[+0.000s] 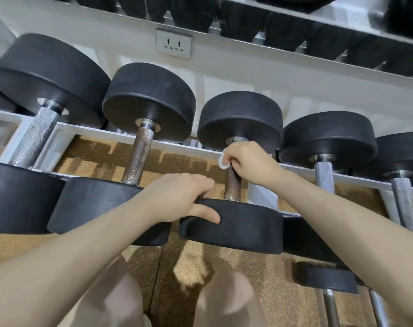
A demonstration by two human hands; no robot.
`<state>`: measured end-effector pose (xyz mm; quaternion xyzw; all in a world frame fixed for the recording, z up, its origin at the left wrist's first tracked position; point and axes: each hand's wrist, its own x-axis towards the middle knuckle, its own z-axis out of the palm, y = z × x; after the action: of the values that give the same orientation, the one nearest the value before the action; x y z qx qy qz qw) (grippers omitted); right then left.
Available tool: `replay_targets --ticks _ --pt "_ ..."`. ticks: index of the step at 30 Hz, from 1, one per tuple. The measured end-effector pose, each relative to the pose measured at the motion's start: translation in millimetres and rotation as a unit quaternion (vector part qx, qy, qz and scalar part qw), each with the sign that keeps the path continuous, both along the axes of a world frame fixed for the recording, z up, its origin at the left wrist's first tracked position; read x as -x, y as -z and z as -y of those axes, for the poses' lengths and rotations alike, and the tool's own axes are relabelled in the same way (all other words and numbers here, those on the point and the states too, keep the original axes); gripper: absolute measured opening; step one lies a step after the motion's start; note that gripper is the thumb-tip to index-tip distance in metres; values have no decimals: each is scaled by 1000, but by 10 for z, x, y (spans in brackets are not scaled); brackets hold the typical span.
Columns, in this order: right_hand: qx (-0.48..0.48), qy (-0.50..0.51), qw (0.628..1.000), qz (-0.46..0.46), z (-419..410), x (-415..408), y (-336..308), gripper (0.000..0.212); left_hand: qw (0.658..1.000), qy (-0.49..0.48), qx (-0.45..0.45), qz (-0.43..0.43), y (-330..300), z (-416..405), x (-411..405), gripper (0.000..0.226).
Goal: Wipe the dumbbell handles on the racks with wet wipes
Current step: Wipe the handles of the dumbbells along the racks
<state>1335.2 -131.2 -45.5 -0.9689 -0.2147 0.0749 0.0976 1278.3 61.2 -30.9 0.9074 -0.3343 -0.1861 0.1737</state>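
Several black dumbbells lie side by side on a white rack (87, 131). The middle dumbbell has a rusty brown handle (232, 185). My right hand (248, 162) grips the upper part of that handle with a white wet wipe (223, 160) wrapped under the fingers; a bit of wipe sticks out on the left. My left hand (184, 197) holds the rim of the same dumbbell's near head (233, 225), thumb on its front face. To the left lie a dumbbell with a rusty handle (139, 156) and one with a shiny knurled handle (35, 138).
More dumbbells with silver handles (323, 173) lie to the right. An upper shelf with black dumbbell heads (283, 27) hangs overhead. A wall socket (174, 43) sits behind the rack. A brown speckled floor (248, 267) and my knees (120, 296) are below.
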Motion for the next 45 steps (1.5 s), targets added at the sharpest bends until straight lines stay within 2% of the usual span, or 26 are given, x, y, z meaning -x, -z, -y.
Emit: replay_targets --ticks 2,6,7,9,10,12,15,16,17,18,20,23,25,27,29,32,34,36,37,38,40,41,42,45 --pt "-25 3 999 -42 28 105 -80 23 1000 -1 2 1 -1 0 -7 46" --pt "-39 -34 978 -203 135 349 -220 21 1000 5 2 4 2 -5 0 46" --pt "-75 -3 975 -209 175 362 -216 25 1000 6 2 1 -2 -4 0 45" --pt "-228 125 955 -146 237 336 -178 29 1000 6 1 -5 -7 -1 -5 45" --pt "-303 208 925 -101 256 313 -146 27 1000 6 1 -6 -8 -2 -6 44" --pt "-425 356 829 -74 228 271 -77 22 1000 7 3 -8 5 -7 -12 44" --pt "-568 471 656 -160 176 177 7 22 1000 12 8 1 26 -11 -9 44" --pt "-592 477 617 -202 160 140 10 19 1000 13 6 5 29 -10 -10 45" --pt "-599 472 600 -240 153 112 12 18 1000 13 2 9 30 -7 -15 45" --pt "-591 462 605 -268 155 97 25 19 1000 14 -2 13 29 -4 -17 46" --pt "-539 441 652 -299 194 117 67 22 1000 14 -4 18 39 -3 -24 47" --pt "-373 381 750 -391 329 308 104 33 1000 14 9 11 51 -10 -16 47" --pt "-278 339 776 -453 369 447 99 30 1000 9 20 9 50 -16 -9 46" --pt "-270 348 779 -446 365 442 88 27 1000 5 27 8 66 -28 -12 47" --pt "-332 407 772 -358 367 283 101 29 999 8 30 6 80 -37 -19 55" --pt "-482 472 697 -244 345 -4 124 27 1000 10 28 6 76 -41 -20 63" --pt "-539 486 643 -246 294 -79 162 22 1000 6 19 2 66 -40 -15 59" --pt "-560 482 619 -265 274 -74 183 18 1000 3 17 -1 48 -34 -11 61" --pt "-553 472 629 -275 280 -46 177 18 1000 1 17 -2 45 -34 -11 63" --pt "-523 454 662 -286 301 5 163 19 1000 0 14 -2 40 -30 -11 63" --pt "-399 392 767 -315 350 194 163 26 1000 -3 6 -2 31 -21 -6 62" --pt "-340 367 798 -335 360 307 170 27 1000 -4 5 -1 28 -17 -2 62" --pt "-306 360 804 -361 366 415 162 25 1000 -4 4 -1 26 -12 -1 64" --pt "-308 366 776 -411 376 482 165 18 1000 -18 2 -6 25 -4 12 71"
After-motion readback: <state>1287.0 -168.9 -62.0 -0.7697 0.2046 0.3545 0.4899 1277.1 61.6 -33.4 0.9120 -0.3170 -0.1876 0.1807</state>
